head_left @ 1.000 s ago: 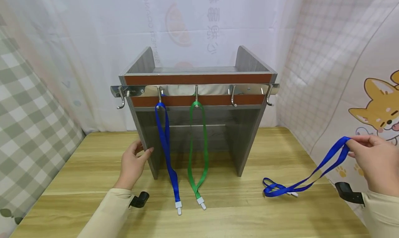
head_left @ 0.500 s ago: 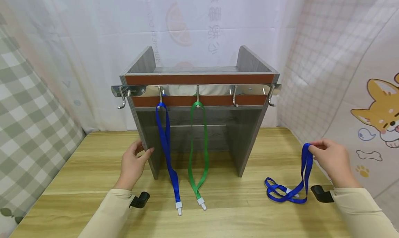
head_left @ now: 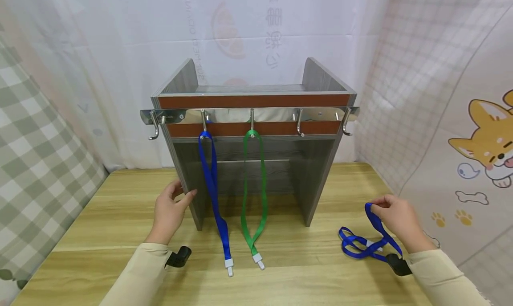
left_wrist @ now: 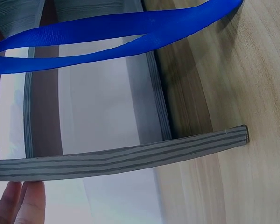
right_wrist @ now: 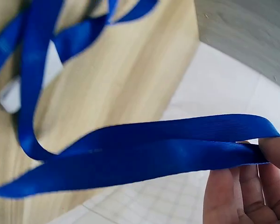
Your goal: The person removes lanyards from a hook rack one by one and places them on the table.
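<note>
In the head view my left hand (head_left: 170,212) holds the left side panel of a grey wooden shelf (head_left: 320,177), thumb at its front edge. The left wrist view shows fingertips (left_wrist: 32,200) against the panel's outer face. My right hand (head_left: 401,219) pinches the loop end of a blue lanyard (right_wrist: 144,154) at the right; the rest lies in loose coils on the table, with its white clip (head_left: 374,245) among them. From the shelf's metal hook rail (head_left: 232,115) hang another blue lanyard (head_left: 214,185) and a green lanyard (head_left: 264,185), white clips downward.
Other hooks on the rail hold nothing, among them one at the left end (head_left: 155,125) and one right of the green lanyard (head_left: 299,123). The wooden table (head_left: 304,275) ends at the right beside a printed cloth (head_left: 461,217). A white curtain (head_left: 252,38) hangs behind.
My right hand has moved left and lower with the pinched lanyard loop, bringing it closer to the coils. The left hand stays at the panel.
</note>
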`<state>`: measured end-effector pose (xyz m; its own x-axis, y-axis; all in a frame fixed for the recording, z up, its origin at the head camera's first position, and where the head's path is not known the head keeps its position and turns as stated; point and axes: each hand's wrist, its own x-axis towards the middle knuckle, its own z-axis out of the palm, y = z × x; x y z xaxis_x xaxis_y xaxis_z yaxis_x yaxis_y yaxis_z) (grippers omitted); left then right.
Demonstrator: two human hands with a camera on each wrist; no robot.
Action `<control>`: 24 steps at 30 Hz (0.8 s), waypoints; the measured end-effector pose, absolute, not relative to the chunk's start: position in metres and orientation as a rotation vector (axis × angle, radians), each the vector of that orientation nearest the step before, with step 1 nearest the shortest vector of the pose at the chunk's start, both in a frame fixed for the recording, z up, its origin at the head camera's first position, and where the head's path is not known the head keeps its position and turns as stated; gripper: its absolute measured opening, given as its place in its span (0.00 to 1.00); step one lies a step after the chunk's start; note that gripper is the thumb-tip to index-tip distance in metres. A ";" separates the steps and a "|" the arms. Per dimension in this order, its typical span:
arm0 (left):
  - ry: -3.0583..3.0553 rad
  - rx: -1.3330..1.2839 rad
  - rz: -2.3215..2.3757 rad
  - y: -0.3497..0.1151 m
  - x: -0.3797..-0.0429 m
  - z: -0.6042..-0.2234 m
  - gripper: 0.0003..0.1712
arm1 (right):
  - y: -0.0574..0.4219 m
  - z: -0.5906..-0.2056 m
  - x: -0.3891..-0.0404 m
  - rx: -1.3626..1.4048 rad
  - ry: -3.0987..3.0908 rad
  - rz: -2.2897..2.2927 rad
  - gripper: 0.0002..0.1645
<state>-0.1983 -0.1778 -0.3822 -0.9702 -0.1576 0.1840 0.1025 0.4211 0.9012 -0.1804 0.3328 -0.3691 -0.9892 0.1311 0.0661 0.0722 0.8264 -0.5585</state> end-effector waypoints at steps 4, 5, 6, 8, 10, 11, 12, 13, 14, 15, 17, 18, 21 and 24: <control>-2.431 0.049 -1.585 -0.178 -0.199 -0.381 0.28 | 0.329 -0.377 -0.179 -0.111 -2.972 0.863 0.15; -2.427 0.048 -1.590 -0.178 -0.199 -0.381 0.27 | 0.328 -0.379 -0.179 -0.104 -2.987 0.874 0.15; -2.424 0.048 -1.591 -0.178 -0.199 -0.381 0.27 | 0.327 -0.382 -0.179 -0.101 -3.002 0.875 0.14; -2.419 0.048 -1.591 -0.178 -0.199 -0.382 0.27 | 0.325 -0.387 -0.179 -0.090 -3.026 0.879 0.12; -2.416 0.048 -1.590 -0.178 -0.199 -0.382 0.27 | 0.324 -0.392 -0.178 -0.078 -3.038 0.884 0.10; -2.416 0.047 -1.587 -0.178 -0.199 -0.383 0.27 | 0.323 -0.395 -0.177 -0.077 -3.039 0.891 0.09; -2.417 0.047 -1.583 -0.178 -0.200 -0.383 0.27 | 0.322 -0.397 -0.177 -0.074 -3.037 0.893 0.09; -2.418 0.045 -1.580 -0.178 -0.200 -0.383 0.27 | 0.321 -0.399 -0.176 -0.066 -3.034 0.900 0.08; -2.418 0.044 -1.577 -0.178 -0.200 -0.383 0.27 | 0.321 -0.401 -0.175 -0.063 -3.037 0.915 0.09; -2.420 0.042 -1.575 -0.178 -0.200 -0.383 0.28 | 0.320 -0.403 -0.174 -0.056 -3.040 0.927 0.09; -2.420 0.040 -1.572 -0.178 -0.199 -0.383 0.28 | 0.320 -0.406 -0.173 -0.049 -3.050 0.956 0.10; -2.420 0.040 -1.571 -0.178 -0.199 -0.382 0.28 | 0.320 -0.407 -0.172 -0.043 -3.057 0.969 0.10; -2.430 0.043 -1.562 -0.178 -0.198 -0.381 0.28 | 0.319 -0.408 -0.170 -0.025 -3.078 0.992 0.13; -2.442 0.047 -1.564 -0.178 -0.198 -0.379 0.29 | 0.317 -0.405 -0.169 0.006 -3.072 0.989 0.17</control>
<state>-0.1978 -0.1777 -0.3794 -0.9705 -0.1558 0.1838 0.1018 0.4261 0.8989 -0.1689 0.3168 -0.4046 -0.9963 -0.0300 -0.0806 0.0227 0.8125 -0.5826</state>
